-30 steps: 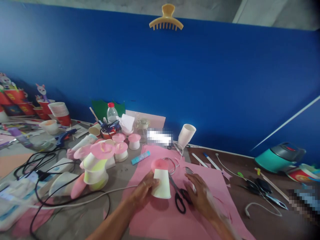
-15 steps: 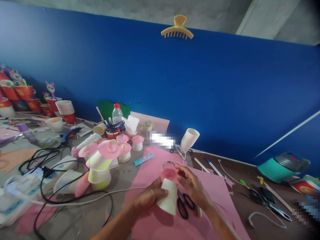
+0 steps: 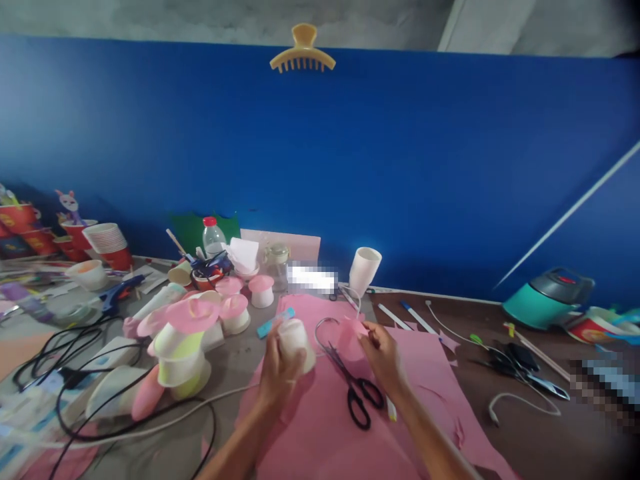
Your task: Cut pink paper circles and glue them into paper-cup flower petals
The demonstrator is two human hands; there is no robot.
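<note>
My left hand (image 3: 277, 363) is wrapped round a white paper cup (image 3: 295, 339), held tilted above the left part of a large pink paper sheet (image 3: 320, 440). To the right, my right hand (image 3: 383, 353) pinches a small piece of pink paper (image 3: 353, 328) by its edge, apart from the cup. Between and below the hands, black-handled scissors (image 3: 359, 393) lie on the sheet. A thin curved grey loop (image 3: 320, 328) shows beside the pink piece.
At left stand several white cup pieces with pink paper tops (image 3: 193, 313), near black cables (image 3: 60, 400). A white cup (image 3: 365, 268) stands by the blue partition (image 3: 400, 153). Pens (image 3: 423, 320), another pair of scissors (image 3: 545, 383) and a teal container (image 3: 533, 303) are at right.
My left hand has lifted the cup up and left, away from my right hand. The pink piece, earlier at the cup's end, is now apart from it. The view has turned right.
</note>
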